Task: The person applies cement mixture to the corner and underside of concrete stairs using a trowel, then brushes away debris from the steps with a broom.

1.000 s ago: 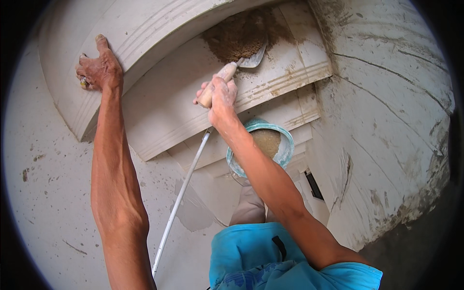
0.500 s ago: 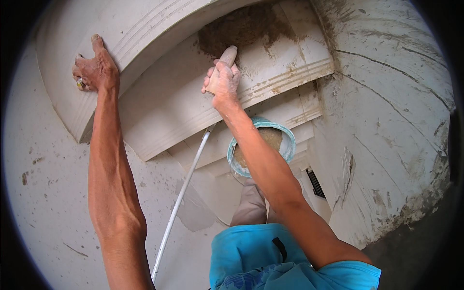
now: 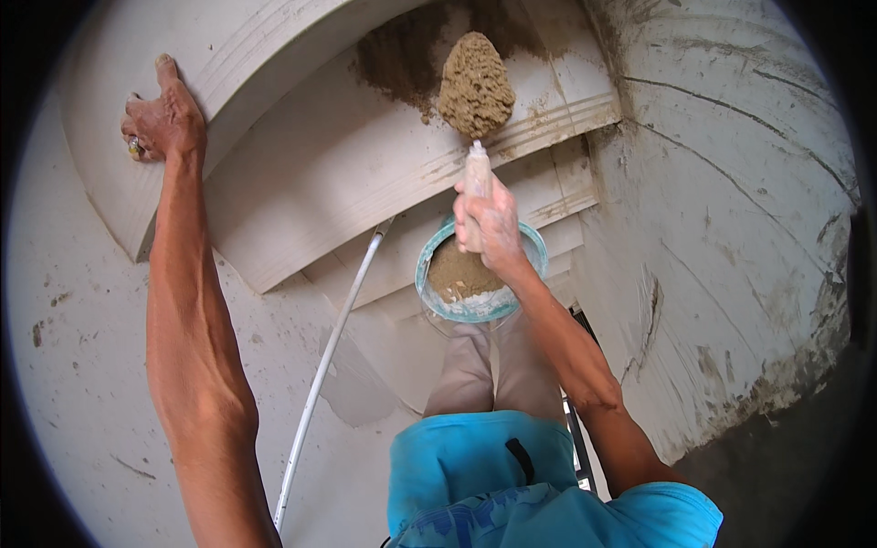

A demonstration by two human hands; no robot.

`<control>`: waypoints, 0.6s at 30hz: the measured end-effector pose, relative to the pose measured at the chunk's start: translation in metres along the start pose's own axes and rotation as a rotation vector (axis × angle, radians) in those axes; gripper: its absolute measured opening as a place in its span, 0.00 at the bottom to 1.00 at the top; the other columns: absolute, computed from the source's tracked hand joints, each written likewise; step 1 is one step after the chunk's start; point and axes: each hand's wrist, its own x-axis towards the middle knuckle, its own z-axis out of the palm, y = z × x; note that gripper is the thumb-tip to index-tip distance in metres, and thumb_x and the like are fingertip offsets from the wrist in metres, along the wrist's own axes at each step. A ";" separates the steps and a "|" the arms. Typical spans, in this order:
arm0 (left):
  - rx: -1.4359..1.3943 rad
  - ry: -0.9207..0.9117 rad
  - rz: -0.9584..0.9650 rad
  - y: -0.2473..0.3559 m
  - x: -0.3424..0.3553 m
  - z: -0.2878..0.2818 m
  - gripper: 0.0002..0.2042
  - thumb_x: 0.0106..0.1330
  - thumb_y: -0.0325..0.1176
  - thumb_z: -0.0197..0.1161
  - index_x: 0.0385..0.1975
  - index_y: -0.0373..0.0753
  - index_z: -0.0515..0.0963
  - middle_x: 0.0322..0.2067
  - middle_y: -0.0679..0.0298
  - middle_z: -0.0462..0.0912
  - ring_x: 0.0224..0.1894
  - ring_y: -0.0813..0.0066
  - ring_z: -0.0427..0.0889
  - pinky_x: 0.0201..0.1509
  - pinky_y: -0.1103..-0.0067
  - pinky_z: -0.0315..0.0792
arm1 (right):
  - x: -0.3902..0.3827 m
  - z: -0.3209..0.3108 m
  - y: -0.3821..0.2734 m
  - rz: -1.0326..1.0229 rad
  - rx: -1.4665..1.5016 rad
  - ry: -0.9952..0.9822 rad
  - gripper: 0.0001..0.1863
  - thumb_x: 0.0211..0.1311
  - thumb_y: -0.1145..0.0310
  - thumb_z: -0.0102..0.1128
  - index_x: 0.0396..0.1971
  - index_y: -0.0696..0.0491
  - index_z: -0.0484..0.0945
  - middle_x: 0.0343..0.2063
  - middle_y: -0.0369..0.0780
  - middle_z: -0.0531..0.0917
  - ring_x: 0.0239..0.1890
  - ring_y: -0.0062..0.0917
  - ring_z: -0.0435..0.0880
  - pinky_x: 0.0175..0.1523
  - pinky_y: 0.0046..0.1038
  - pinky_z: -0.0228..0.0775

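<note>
My right hand [image 3: 494, 217] is closed around the pale handle of a trowel [image 3: 478, 172]. A thick heap of wet brown mortar [image 3: 476, 87] covers the trowel's blade, held above a pale step [image 3: 365, 164]. Behind my right wrist, a turquoise-rimmed bucket [image 3: 422, 279] holds more mortar [image 3: 457, 270]. At the upper left, my left hand [image 3: 166, 121] rests on the higher step [image 3: 237, 68], its thumb side stretched out and the other fingers partly bent. A ring shows on one finger, and this hand holds nothing.
A dark wet mortar patch [image 3: 402, 59] marks the step beneath the curved overhang. A thin white pole [image 3: 327, 365] slants up from below, left of my legs. A smeared grey wall [image 3: 722, 210] rises at the right, and lower steps [image 3: 548, 196] lie around the bucket.
My right hand has drawn back toward me and to the right, over the bucket's edge. The trowel blade, not visible before, now shows heaped with mortar. My left hand stays on the step.
</note>
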 end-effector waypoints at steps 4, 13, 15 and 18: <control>-0.035 -0.085 -0.059 0.005 0.001 -0.007 0.47 0.58 0.69 0.57 0.59 0.24 0.72 0.57 0.37 0.73 0.62 0.43 0.71 0.67 0.54 0.58 | -0.060 -0.049 0.011 0.112 -0.306 0.064 0.16 0.50 0.76 0.54 0.42 0.61 0.72 0.21 0.39 0.76 0.14 0.21 0.73 0.16 0.25 0.64; -0.010 -0.070 -0.055 -0.001 0.006 -0.003 0.48 0.56 0.70 0.57 0.58 0.24 0.72 0.57 0.37 0.73 0.61 0.41 0.71 0.66 0.55 0.60 | -0.157 -0.160 0.065 -0.102 -1.299 0.030 0.16 0.48 0.74 0.63 0.40 0.56 0.74 0.31 0.48 0.81 0.33 0.45 0.83 0.37 0.42 0.73; -0.001 -0.082 -0.051 -0.001 0.008 -0.002 0.48 0.57 0.70 0.57 0.58 0.24 0.72 0.57 0.37 0.73 0.61 0.42 0.72 0.67 0.55 0.61 | -0.158 -0.171 0.074 -0.191 -1.570 0.102 0.17 0.47 0.73 0.65 0.39 0.55 0.74 0.32 0.49 0.82 0.36 0.50 0.82 0.38 0.42 0.74; -0.022 -0.079 -0.042 -0.004 0.010 0.000 0.49 0.56 0.71 0.56 0.58 0.23 0.71 0.56 0.37 0.72 0.61 0.45 0.68 0.66 0.55 0.55 | -0.161 -0.177 0.079 -0.319 -1.602 0.149 0.21 0.45 0.73 0.67 0.43 0.56 0.73 0.30 0.50 0.82 0.34 0.48 0.83 0.39 0.43 0.75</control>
